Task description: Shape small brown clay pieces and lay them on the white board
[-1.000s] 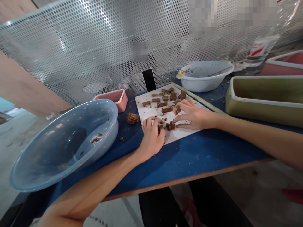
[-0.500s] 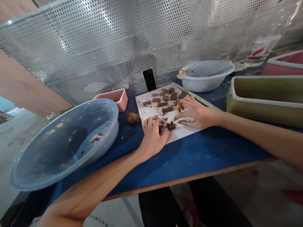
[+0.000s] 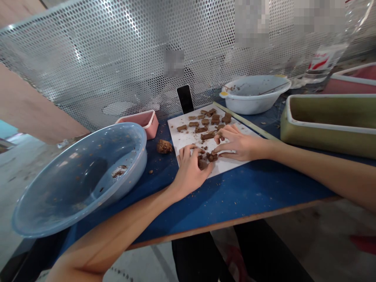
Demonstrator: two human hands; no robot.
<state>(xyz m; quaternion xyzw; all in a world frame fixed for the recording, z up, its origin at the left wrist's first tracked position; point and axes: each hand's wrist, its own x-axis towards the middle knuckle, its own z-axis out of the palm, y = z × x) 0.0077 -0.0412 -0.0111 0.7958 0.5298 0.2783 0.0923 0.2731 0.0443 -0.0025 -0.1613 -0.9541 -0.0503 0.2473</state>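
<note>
A lumpy brown clay piece (image 3: 212, 157) lies near the front edge of a white board (image 3: 219, 171). My left hand (image 3: 190, 166) rests on the board, its fingers curved around the left side of the clay and its thumb close below. Part of the clay is hidden behind those fingers. From the right, my right hand (image 3: 235, 145) brings its thumb and forefinger against the same piece, the other fingers bent above. Behind the hands, several small shaped clay pieces (image 3: 201, 129) lie in loose rows, with a longer clay bar (image 3: 207, 136) nearest.
Left of the board sit a rough clay ball (image 3: 164, 146), a big blue basin (image 3: 129, 184) and a pink container (image 3: 151, 124). A phone (image 3: 185, 99) leans on the perforated metal screen. A thin stick (image 3: 246, 122), white basin (image 3: 249, 103) and green trough (image 3: 329, 135) stand right.
My right hand has moved slightly left and down, its thumb and forefinger now meeting the clay piece. The left hand has barely shifted, its thumb a little further right.
</note>
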